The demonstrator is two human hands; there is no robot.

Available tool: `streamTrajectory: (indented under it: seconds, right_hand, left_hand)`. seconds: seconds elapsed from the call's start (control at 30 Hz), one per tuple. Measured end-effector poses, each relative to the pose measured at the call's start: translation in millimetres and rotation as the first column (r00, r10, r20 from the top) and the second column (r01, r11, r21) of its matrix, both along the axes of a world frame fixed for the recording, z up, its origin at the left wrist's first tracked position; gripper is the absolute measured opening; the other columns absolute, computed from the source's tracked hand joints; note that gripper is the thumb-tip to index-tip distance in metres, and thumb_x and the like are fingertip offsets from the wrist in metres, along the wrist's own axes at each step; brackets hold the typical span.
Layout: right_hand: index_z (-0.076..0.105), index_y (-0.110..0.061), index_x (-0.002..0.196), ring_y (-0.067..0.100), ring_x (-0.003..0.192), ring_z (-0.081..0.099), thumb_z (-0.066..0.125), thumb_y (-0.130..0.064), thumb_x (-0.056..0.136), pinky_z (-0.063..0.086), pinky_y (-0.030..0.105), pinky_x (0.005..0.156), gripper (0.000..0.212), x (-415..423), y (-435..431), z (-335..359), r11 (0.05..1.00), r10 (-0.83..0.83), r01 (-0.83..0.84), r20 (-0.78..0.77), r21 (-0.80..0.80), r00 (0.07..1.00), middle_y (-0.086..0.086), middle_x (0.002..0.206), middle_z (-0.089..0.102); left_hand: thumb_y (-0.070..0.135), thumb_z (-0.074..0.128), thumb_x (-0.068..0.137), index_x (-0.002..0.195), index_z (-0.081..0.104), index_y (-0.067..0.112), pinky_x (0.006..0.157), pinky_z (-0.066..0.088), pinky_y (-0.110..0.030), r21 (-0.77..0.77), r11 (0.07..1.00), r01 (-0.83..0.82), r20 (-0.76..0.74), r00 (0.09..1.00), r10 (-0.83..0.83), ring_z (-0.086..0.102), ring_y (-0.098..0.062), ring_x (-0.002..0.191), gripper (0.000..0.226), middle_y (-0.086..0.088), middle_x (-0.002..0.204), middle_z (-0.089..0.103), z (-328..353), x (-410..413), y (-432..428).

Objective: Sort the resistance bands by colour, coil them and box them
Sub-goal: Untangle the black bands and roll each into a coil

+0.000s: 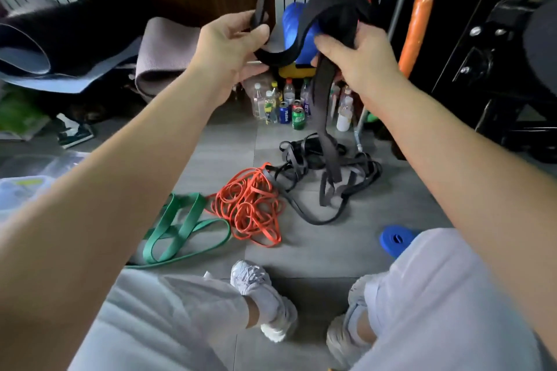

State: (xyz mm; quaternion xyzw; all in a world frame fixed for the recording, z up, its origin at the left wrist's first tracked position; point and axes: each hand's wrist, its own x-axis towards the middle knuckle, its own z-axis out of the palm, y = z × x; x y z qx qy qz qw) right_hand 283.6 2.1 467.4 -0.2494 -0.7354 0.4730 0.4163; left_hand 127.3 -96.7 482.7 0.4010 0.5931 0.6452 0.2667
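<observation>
Both hands are raised in front of me, holding a wide black band point(327, 13). My left hand point(232, 48) pinches one strand of it; my right hand point(358, 57) grips a bunched loop, and a long tail hangs down to the floor. On the grey floor below lie a tangle of black bands point(319, 166), a heap of thin orange bands point(253, 205) and loose green bands point(180, 226). A coiled blue band point(394, 239) rests by my right knee.
Bottles and cans point(289, 105) stand at the back. Rolled mats point(60, 39) lie at left, a dark gym machine point(497, 54) at right. A clear plastic box point(24, 187) sits at the left edge. My feet point(265, 295) are below.
</observation>
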Motion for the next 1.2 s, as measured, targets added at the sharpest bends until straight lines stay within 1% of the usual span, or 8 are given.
streamTrajectory:
  seconds: [0.23,0.43,0.7,0.83,0.93,1.0,1.1,1.2]
  right_hand:
    - [0.061,-0.023,0.077,0.016,0.09,0.067,0.063,-0.028,0.077,0.054,0.038,0.079,0.005,2,-30,38,0.99,-0.042,0.043,-0.015,0.136,0.999,0.006,0.09,0.069]
    - [0.062,0.005,0.086,0.028,0.082,0.064,0.072,-0.034,0.076,0.052,0.041,0.076,0.041,8,-32,-3,0.986,-0.025,-0.03,0.326,0.162,0.945,0.026,0.09,0.066]
    - [0.061,-0.004,0.078,0.029,0.078,0.065,0.073,-0.034,0.077,0.053,0.04,0.072,0.032,71,-75,-194,0.966,0.096,0.117,0.741,-0.23,0.665,0.012,0.075,0.065]
    - [0.048,0.0,0.125,0.029,0.115,0.053,0.074,-0.044,0.074,0.043,0.034,0.093,0.072,93,-101,-220,0.972,0.216,-0.007,0.884,-0.234,0.415,0.016,0.124,0.056]
    - [0.037,-0.019,0.141,0.015,0.111,0.056,0.079,-0.041,0.068,0.043,0.028,0.092,0.087,96,-118,-213,0.965,0.232,-0.032,0.782,-0.262,0.579,0.0,0.137,0.046]
    - [0.056,-0.031,0.12,0.0,0.085,0.06,0.082,-0.03,0.067,0.046,0.024,0.079,0.058,99,-129,-208,0.957,0.24,-0.074,0.626,-0.28,0.742,-0.009,0.11,0.06]
    - [0.063,-0.029,0.078,-0.008,0.064,0.055,0.08,-0.027,0.071,0.039,0.016,0.061,0.019,112,-140,-206,0.984,0.168,-0.09,0.607,-0.157,0.777,-0.015,0.068,0.061]
    - [0.071,-0.028,0.084,0.001,0.067,0.057,0.081,-0.026,0.069,0.042,0.015,0.064,0.019,122,-143,-209,0.977,0.181,-0.088,0.539,-0.193,0.823,-0.008,0.074,0.067]
  left_hand:
    - [0.01,0.054,0.094,0.096,0.065,0.019,0.077,0.056,-0.036,-0.016,1.0,-0.014,0.105,0.994,0.015,0.064,-0.022,0.089,0.015,-0.007,0.092,0.059,-15,8,-15]
    - [0.01,0.054,0.095,0.101,0.063,0.015,0.084,0.056,-0.044,-0.132,0.99,0.046,0.092,0.995,-0.034,0.059,-0.022,0.083,0.012,-0.009,0.091,0.059,-47,16,-33]
    - [0.005,0.063,0.088,0.1,0.066,0.015,0.076,0.058,-0.035,-0.308,0.95,-0.059,0.115,0.988,0.098,0.062,-0.012,0.075,0.017,-0.003,0.079,0.059,-126,33,-77]
    - [0.004,0.069,0.082,0.1,0.07,0.022,0.069,0.056,-0.022,-0.393,0.919,0.034,-0.153,0.983,-0.102,0.063,0.0,0.066,0.025,0.007,0.077,0.068,-147,59,-96]
    - [0.016,0.071,0.077,0.097,0.073,0.026,0.077,0.05,-0.024,-0.524,0.837,0.157,-0.412,0.814,-0.41,0.061,-0.008,0.077,0.022,-0.003,0.087,0.069,-166,91,-113]
    - [0.021,0.068,0.077,0.099,0.074,0.023,0.078,0.045,-0.03,-0.495,0.849,0.186,-0.475,0.76,-0.444,0.054,-0.012,0.082,0.022,-0.007,0.088,0.066,-178,106,-123]
    - [0.021,0.071,0.08,0.104,0.071,0.031,0.082,0.045,-0.032,-0.507,0.851,0.14,-0.454,0.795,-0.401,0.049,-0.015,0.09,0.027,-0.012,0.095,0.056,-187,110,-132]
    - [0.028,0.07,0.076,0.09,0.069,0.043,0.083,0.049,-0.038,-0.52,0.84,0.156,-0.369,0.846,-0.385,0.057,-0.02,0.087,0.021,-0.009,0.089,0.063,-185,113,-140]
